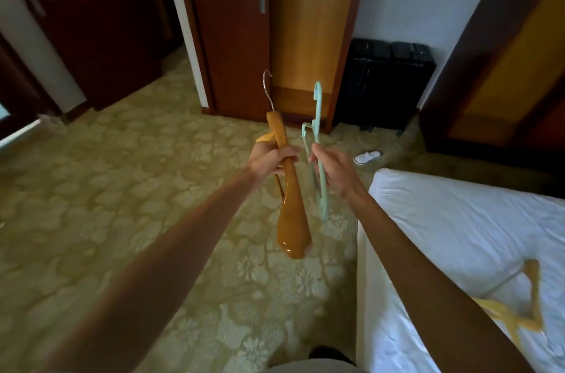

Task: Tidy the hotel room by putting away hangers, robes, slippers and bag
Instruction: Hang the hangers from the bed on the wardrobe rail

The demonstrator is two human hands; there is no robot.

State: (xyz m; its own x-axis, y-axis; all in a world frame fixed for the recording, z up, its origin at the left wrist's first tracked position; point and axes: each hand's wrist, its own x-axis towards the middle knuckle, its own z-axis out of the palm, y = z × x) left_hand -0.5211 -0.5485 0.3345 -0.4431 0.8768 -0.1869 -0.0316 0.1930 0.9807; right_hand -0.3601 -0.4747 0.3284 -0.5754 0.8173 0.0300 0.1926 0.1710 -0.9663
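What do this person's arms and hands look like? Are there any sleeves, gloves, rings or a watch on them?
Both arms are bare along their whole visible length: no sleeves reach the forearms. The left hand and the right hand wear no gloves, and no watch, bracelet or ring shows on the sides facing the camera. The forearms are long and slim, stretched by the wide-angle lens.

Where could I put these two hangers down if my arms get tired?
The white bed has a bare stretch between its near corner and the yellow hangers lying on it. The carpet on the left is wide open. It is crowded ahead: the black suitcase, the white slipper and the wardrobe sit close together.
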